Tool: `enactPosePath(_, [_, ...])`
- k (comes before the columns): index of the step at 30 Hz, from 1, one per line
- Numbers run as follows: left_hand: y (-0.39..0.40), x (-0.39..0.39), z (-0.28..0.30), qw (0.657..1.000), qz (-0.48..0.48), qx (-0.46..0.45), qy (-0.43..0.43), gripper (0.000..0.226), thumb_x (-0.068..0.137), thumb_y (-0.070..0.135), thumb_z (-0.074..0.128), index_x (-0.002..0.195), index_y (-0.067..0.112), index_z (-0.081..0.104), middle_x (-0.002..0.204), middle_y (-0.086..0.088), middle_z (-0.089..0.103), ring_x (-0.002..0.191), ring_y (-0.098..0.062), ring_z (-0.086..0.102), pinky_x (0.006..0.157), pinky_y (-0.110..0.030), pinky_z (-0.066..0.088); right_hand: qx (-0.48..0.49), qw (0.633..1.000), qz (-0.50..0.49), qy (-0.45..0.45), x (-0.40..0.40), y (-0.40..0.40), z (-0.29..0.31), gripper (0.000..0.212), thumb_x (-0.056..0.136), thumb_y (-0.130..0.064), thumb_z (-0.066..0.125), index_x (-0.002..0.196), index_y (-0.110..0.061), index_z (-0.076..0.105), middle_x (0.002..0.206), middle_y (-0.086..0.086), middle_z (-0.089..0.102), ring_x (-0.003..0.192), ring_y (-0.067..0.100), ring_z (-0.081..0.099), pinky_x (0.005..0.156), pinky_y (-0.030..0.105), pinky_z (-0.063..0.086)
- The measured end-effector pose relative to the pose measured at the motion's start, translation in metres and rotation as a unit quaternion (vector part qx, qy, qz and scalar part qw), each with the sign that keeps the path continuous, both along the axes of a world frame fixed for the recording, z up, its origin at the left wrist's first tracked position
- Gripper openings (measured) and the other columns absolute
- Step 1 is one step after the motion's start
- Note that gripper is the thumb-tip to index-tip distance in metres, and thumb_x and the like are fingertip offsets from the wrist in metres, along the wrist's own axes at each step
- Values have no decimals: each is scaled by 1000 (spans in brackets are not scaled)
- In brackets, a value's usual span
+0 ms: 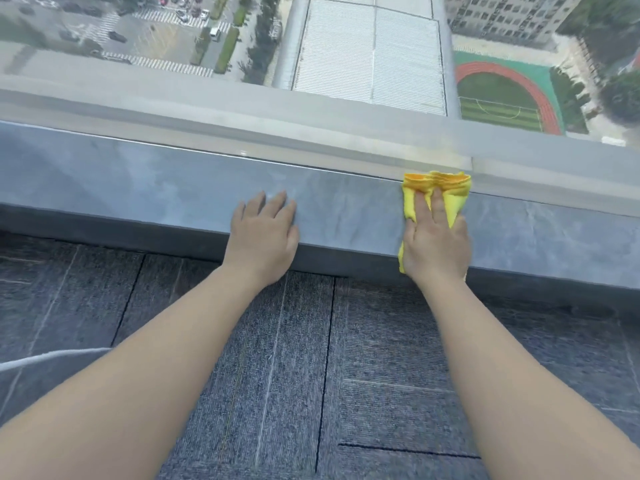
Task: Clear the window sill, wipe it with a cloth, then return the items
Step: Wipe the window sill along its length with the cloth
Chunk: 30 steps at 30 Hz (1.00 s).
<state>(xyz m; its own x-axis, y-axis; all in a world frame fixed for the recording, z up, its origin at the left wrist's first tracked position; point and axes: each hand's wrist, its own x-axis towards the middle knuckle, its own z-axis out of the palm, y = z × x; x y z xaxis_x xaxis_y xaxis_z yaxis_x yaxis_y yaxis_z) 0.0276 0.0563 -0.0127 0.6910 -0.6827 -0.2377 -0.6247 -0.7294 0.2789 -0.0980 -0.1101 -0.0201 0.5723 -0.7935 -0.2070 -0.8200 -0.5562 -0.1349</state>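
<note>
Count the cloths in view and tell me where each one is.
1. A crumpled yellow microfibre cloth lies on the grey stone window sill, at its far edge by the glass, pressed under the right hand. None elsewhere in view; the sill continues past the frame.

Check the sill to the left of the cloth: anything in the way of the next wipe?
Only the left hand, resting flat on the window sill left of the yellow cloth under the right hand. No other item shows on the sill.
</note>
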Motion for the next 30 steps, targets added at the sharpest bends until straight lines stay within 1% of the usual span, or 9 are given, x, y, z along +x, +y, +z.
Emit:
enactPosePath(4, [-4, -9, 6, 1000, 21, 6, 18, 47, 95, 22, 29, 141, 12, 25, 155, -5, 20, 143, -28, 13, 117, -41, 12, 20, 1000, 2, -18, 19, 12, 0, 54, 97, -23, 29, 148, -20, 11, 160, -2, 2, 138, 38, 19, 115, 44, 20])
enactPosePath(7, [4, -16, 15, 998, 35, 6, 50, 46, 94, 19, 28, 138, 5, 32, 153, -11, 25, 140, -28, 21, 115, -36, 16, 48, 993, 103, -30, 39, 40, 0, 56, 98, -19, 27, 149, -19, 4, 160, -3, -3, 142, 36, 12, 115, 43, 15])
enactPosePath(12, [31, -22, 27, 993, 95, 31, 60, 43, 85, 4, 31, 126, -2, 43, 142, -20, 38, 128, -34, 35, 107, -41, 28, 80, 959, 270, -33, 44, 67, 3, 55, 98, -18, 28, 149, -21, 7, 160, -6, -1, 143, 32, 10, 116, 42, 14])
enactPosePath(15, [32, -16, 27, 991, 122, 15, 60, 43, 83, -4, 37, 126, -4, 42, 141, -22, 37, 128, -34, 34, 106, -39, 26, 93, 943, 318, -22, 40, 66, 7, 55, 98, -18, 30, 148, -25, 10, 160, -8, 1, 143, 33, 10, 116, 43, 13])
enactPosePath(18, [25, -9, 22, 990, 128, -14, 59, 52, 85, -2, 34, 137, 0, 32, 152, -15, 24, 140, -28, 22, 114, -36, 18, 96, 929, 358, -17, 35, 66, 8, 52, 99, -22, 30, 148, -29, 13, 160, -11, 3, 143, 30, 12, 116, 40, 13])
enactPosePath(20, [22, -5, 17, 992, 113, -24, 57, 56, 86, 0, 32, 142, 4, 23, 156, -12, 15, 144, -24, 14, 119, -35, 12, 82, 940, 331, -19, 29, 58, 7, 51, 99, -24, 29, 147, -30, 14, 159, -11, 4, 143, 30, 15, 115, 39, 16])
enactPosePath(25, [25, -4, 16, 994, 81, -44, 60, 57, 88, -1, 31, 143, 6, 19, 157, -10, 13, 144, -23, 11, 118, -32, 8, 62, 988, 138, 3, 24, 50, 6, 53, 100, -26, 26, 149, -23, 6, 160, -4, -2, 141, 38, 13, 115, 43, 16])
enactPosePath(27, [31, -1, 15, 994, 73, -46, 60, 58, 87, 0, 31, 143, 7, 18, 157, -10, 13, 144, -22, 11, 118, -32, 9, 74, 990, 116, 1, 33, 64, 7, 56, 99, -21, 29, 149, -22, 4, 160, -4, -3, 142, 37, 10, 115, 43, 15])
enactPosePath(30, [39, 8, 14, 995, 75, -45, 51, 59, 86, -1, 31, 143, 7, 20, 156, -11, 14, 144, -25, 13, 119, -36, 12, 68, 986, 155, -7, 51, 89, 6, 58, 97, -17, 31, 149, -20, 4, 160, -2, -4, 141, 37, 10, 115, 44, 15])
